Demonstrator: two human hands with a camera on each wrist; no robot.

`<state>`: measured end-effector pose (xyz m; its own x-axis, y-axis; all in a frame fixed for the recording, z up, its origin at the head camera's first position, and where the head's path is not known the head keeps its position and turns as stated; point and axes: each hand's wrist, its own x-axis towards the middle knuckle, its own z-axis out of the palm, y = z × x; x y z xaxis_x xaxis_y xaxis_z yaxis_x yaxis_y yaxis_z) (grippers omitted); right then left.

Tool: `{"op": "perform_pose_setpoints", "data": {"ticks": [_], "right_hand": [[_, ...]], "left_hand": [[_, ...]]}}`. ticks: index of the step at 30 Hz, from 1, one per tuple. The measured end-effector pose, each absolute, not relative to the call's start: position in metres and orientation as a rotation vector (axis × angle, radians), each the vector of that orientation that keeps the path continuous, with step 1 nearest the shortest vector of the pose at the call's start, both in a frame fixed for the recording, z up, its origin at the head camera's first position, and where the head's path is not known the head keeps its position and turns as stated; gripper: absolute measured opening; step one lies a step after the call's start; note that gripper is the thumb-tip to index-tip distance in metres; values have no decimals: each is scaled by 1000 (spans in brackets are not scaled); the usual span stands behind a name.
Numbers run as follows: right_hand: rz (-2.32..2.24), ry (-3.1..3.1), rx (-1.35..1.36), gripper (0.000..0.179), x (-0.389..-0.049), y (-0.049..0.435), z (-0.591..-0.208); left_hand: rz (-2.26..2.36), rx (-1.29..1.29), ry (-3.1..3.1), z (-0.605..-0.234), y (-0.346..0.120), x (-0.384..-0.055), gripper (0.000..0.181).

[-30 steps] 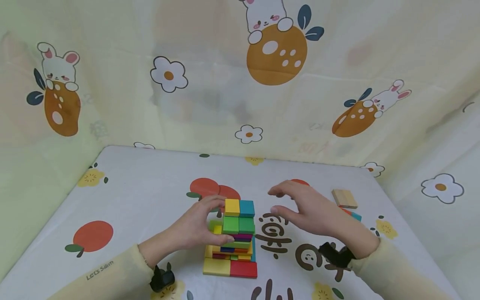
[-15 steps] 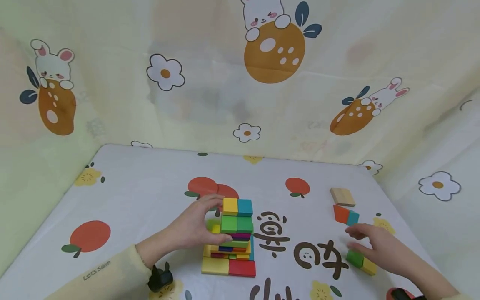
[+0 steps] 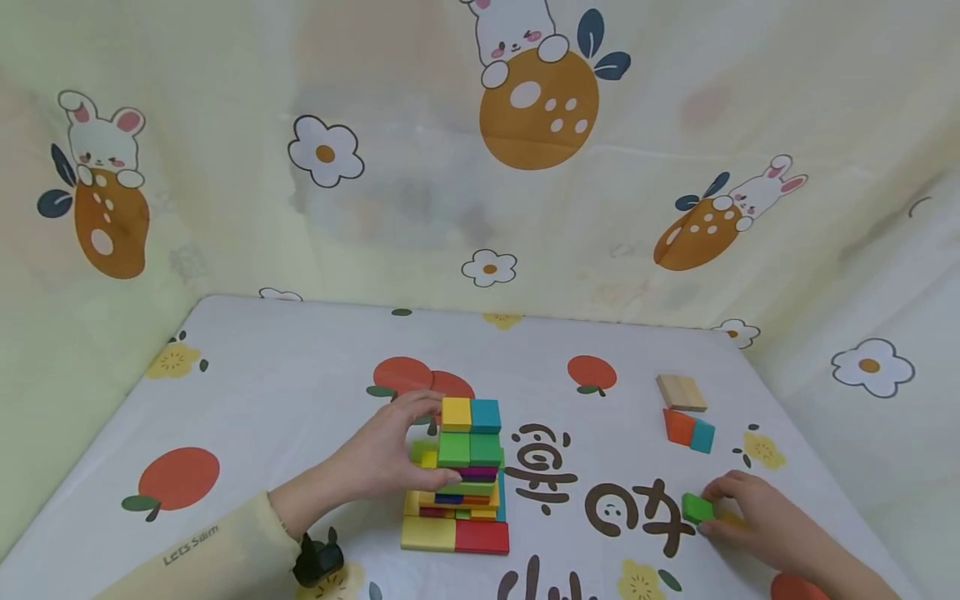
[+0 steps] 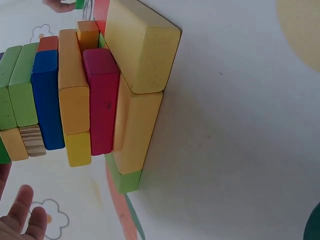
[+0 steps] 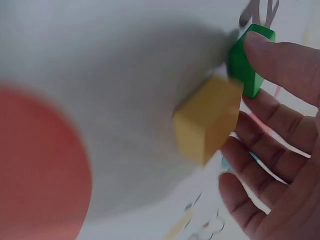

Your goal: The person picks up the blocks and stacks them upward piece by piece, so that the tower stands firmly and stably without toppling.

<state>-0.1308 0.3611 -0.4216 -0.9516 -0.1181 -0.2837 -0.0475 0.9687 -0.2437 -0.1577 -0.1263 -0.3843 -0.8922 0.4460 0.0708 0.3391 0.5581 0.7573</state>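
A tower of coloured wooden blocks [image 3: 469,448] stands at the middle of the table. My left hand [image 3: 378,450] grips its left side, thumb across the front and fingers towards the back. In the left wrist view the lower layers of the tower [image 4: 75,95] show close up, and two fingers [image 4: 20,210] are apart from it. At the right, my right hand [image 3: 757,512] pinches a green block [image 3: 697,508] between thumb and forefinger. A yellow block [image 5: 210,120] lies beside it, near the other fingers; in the head view the hand mostly hides it.
Farther back on the right lie a plain wood block [image 3: 681,392], an orange-red block [image 3: 678,427] and a blue block [image 3: 702,435]. A patterned cloth covers the table [image 3: 285,375], and a printed curtain [image 3: 405,208] hangs behind it.
My right hand has moved from near the tower to the right and towards me, and now pinches the green block. My left hand keeps its place on the tower.
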Motion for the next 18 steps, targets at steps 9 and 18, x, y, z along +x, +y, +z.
{"op": "perform_pose_setpoints", "data": {"ticks": [9, 18], "right_hand": [[-477, 2775, -262, 32, -119, 307, -423], [-512, 2763, -411, 37, -112, 292, -420]], "left_hand": [[1248, 663, 2656, -385, -126, -158, 70], [1252, 723, 2648, -386, -128, -159, 59]]}}
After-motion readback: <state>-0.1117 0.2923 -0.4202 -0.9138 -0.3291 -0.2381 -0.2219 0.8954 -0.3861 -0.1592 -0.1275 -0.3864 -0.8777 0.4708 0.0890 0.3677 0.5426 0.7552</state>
